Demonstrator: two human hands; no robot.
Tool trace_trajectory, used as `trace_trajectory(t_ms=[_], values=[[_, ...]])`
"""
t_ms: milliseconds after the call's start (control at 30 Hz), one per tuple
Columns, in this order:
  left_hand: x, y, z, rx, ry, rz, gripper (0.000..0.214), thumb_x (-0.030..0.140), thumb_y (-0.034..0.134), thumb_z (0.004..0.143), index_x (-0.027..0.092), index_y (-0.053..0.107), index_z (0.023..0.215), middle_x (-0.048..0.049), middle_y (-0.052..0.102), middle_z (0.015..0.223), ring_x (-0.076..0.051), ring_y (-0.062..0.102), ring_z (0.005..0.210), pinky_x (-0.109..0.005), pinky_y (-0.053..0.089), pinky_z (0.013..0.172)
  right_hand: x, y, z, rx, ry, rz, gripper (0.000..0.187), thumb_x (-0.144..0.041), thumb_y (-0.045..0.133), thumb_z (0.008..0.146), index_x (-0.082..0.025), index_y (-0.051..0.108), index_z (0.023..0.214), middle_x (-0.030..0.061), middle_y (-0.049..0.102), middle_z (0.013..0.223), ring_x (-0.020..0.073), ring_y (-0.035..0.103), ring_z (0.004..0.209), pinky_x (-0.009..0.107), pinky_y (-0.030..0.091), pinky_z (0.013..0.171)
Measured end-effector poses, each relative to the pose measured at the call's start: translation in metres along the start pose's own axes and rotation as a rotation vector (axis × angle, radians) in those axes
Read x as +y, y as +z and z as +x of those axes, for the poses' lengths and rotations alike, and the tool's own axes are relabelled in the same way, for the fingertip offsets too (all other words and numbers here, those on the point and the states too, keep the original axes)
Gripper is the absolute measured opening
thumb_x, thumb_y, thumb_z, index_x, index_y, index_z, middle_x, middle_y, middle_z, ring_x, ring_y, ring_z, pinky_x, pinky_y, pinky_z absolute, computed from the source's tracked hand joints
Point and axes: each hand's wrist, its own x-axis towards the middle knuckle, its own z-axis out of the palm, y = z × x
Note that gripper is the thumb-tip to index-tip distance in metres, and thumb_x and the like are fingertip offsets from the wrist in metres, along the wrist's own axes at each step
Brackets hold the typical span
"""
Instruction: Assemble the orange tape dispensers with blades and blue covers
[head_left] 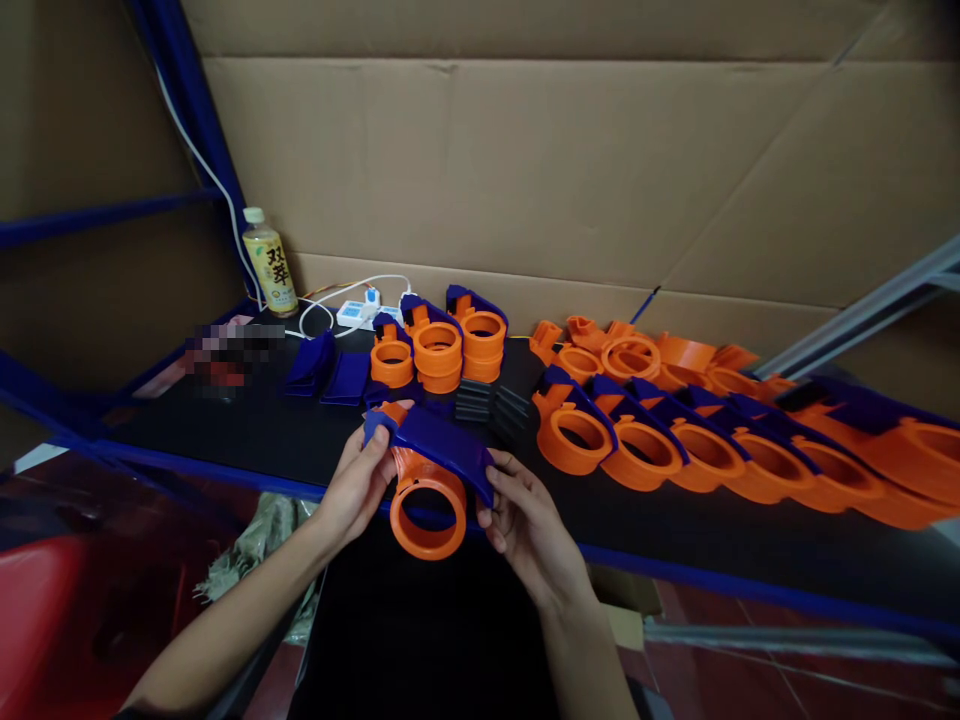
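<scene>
Left hand [364,475] and right hand [521,510] clamp the blue cover [441,440], slanting from above-left of the orange ring [429,545] to its right.

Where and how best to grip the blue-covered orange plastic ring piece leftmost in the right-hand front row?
Probably the ring piece's near wall, from the front: its open middle should admit a thumb, while a similar piece crowds its right.

The orange-and-blue piece [442,442] partly hides the left hand [360,480], while pixelation obscures an item [223,368] near the bottle [273,270].
</scene>
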Motion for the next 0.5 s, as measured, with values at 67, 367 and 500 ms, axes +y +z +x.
trace_trajectory(t_ms=[67, 367, 500], values=[[0.0003, -0.0003, 0.0004, -0.001, 0.005, 0.003, 0.061, 0.049, 0.077, 0.079, 0.018, 0.062, 0.13, -0.0122, 0.071, 0.12, -0.03, 0.067, 0.113, -0.04, 0.053, 0.098, 0.0019, 0.0004, -0.0008, 0.001, -0.002, 0.019, 0.034, -0.028, 0.081, 0.075, -0.019, 0.061, 0.102, -0.0049, 0.061, 0.058, 0.009, 0.059, 0.042, 0.011, 0.041, 0.03], [-0.0022, -0.0005, 0.0009, -0.032, -0.013, -0.043, 0.061, 0.048, 0.076, 0.08, 0.019, 0.061, 0.132, -0.013, 0.07, 0.121, -0.03, 0.065, 0.115, -0.043, 0.05, 0.102, 0.0077, 0.001, -0.0023, -0.003, 0.027, 0.117, 0.035, -0.025, 0.081, 0.074, -0.019, 0.065, 0.105, -0.0037, 0.063, 0.067, 0.007, 0.058, 0.044, 0.01, 0.038, 0.028], [-0.0029, 0.0, 0.0009, -0.04, -0.006, -0.062, 0.062, 0.049, 0.075, 0.081, 0.016, 0.06, 0.133, -0.0143, 0.071, 0.118, -0.032, 0.064, 0.117, -0.046, 0.049, 0.103, 0.0083, 0.0018, -0.0035, -0.002, 0.031, 0.162, 0.033, -0.021, 0.081, 0.074, -0.018, 0.065, 0.103, -0.0043, 0.064, 0.065, 0.0069, 0.059, 0.044, 0.009, 0.039, 0.028]])
